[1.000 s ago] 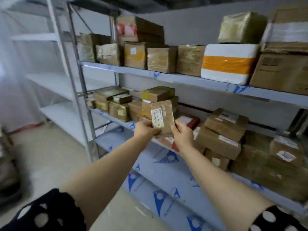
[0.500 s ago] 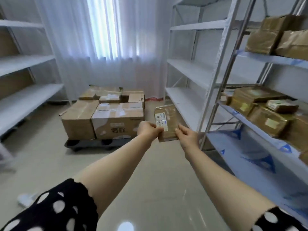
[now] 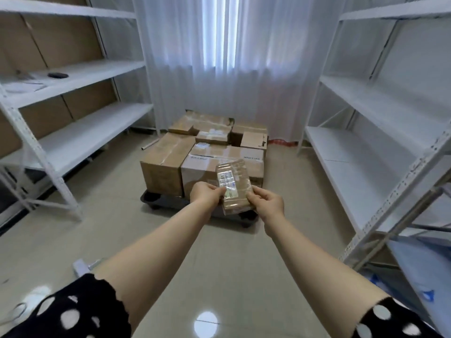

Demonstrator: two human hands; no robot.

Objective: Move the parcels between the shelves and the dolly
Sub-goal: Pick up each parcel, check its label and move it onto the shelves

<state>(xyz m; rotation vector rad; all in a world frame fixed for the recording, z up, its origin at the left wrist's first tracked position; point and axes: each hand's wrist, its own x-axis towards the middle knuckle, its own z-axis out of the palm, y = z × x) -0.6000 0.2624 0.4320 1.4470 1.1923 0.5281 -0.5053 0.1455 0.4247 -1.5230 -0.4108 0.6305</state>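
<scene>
I hold a small brown parcel (image 3: 235,186) wrapped in clear tape, with a white label on its face, upright at chest height. My left hand (image 3: 207,195) grips its left edge and my right hand (image 3: 267,204) grips its lower right edge. Straight ahead on the floor stands a dark dolly (image 3: 166,202) loaded with several cardboard boxes (image 3: 163,162), two large ones in front and smaller ones behind. The parcel hangs in front of the dolly's near right box, apart from it.
White metal shelves (image 3: 80,132) line the left wall and white shelves (image 3: 361,167) line the right. A blue-lined shelf (image 3: 424,272) shows at the lower right. White curtains (image 3: 219,57) cover the window behind the dolly. Glossy tiled floor lies between me and the dolly.
I have turned left away from the stocked shelves with the parcel in both hands. The dolly, first out of view, now lies straight ahead and closer.
</scene>
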